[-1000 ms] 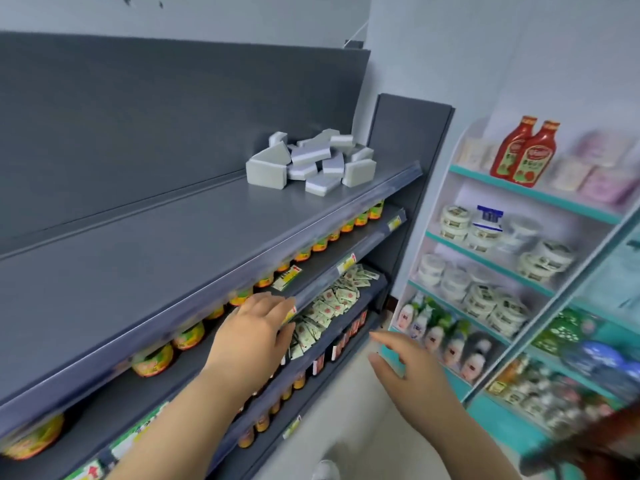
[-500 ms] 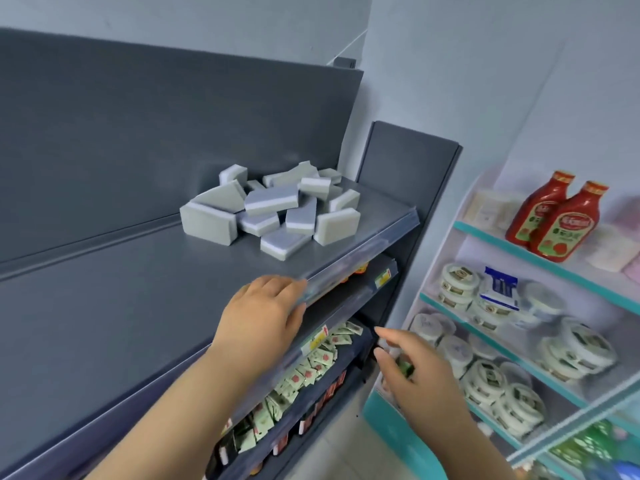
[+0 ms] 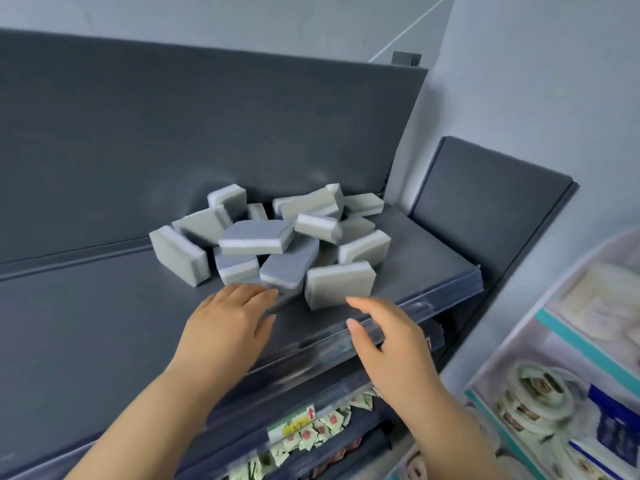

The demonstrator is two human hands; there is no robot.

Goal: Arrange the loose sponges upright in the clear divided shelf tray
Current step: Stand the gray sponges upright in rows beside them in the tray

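Beside some fourteen sponges (image 3: 256,237), left hand (image 3: 225,327), right hand (image 3: 391,341)

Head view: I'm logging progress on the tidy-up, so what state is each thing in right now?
sponges, loose in a jumbled heap, lying at mixed angles, none lined up.
shelf, carries the heap towards its right end.
left hand, open, fingertips at the heap's front, holding nothing.
right hand, open, over the shelf's front edge, holding nothing.
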